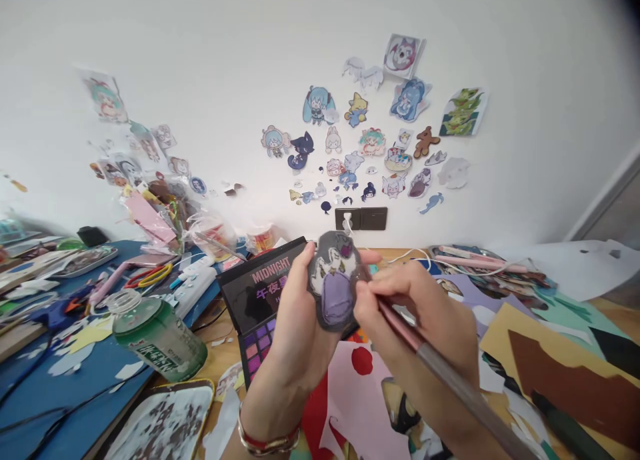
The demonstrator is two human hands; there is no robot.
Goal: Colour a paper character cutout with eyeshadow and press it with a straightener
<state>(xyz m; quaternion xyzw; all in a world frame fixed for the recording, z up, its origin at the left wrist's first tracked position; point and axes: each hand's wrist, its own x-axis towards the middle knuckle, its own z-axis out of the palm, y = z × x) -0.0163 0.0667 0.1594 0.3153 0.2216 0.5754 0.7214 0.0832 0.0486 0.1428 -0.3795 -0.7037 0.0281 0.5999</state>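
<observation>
An oval paper cutout [336,293], dark grey at the rim with a cartoon figure and a purple area, stands tilted in my left hand [295,327]. The thumb presses its left edge and the fingers pass behind it. My right hand [420,340] pinches a long brush-like tool [450,373] with a pinkish-brown handle. Its tip is hidden by my fingers, which are at the cutout's right edge. Behind my left hand lies an opened makeup palette [253,343] with purple and pink pans and "MIDNIGHT" on its lid.
A green-labelled bottle [160,337] leans at the left, near a smeared tray [165,423]. Coloured paper [370,393] and scraps cover the front. Brown and tan sheets [565,373] lie at right. Cartoon cutouts [373,142] hang on the wall above a socket [361,219].
</observation>
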